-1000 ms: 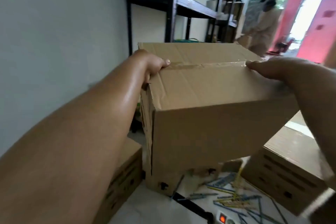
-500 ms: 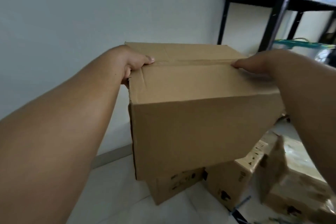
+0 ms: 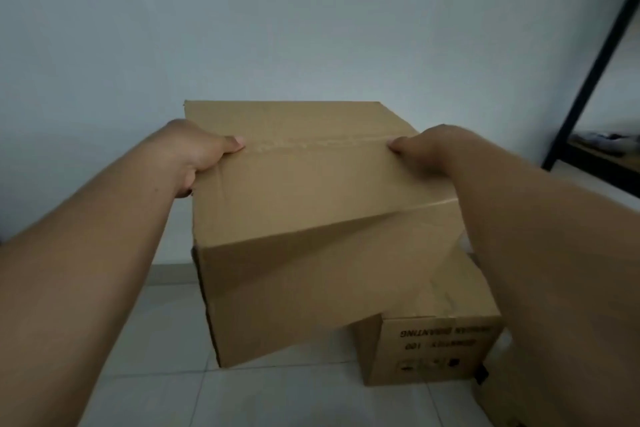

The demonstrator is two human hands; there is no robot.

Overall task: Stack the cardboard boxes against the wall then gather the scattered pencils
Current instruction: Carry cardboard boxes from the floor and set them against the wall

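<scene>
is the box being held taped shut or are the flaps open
Shut: the held box has its top flaps flat, meeting at a taped seam.

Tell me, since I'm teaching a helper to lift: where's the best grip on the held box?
On its two short ends, one hand from each side, as the left hand and right hand do now: the box is wide, with no handles visible.

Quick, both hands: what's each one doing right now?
Left hand: closed on the plain cardboard box, left side.
Right hand: closed on the same box, right side.
</scene>
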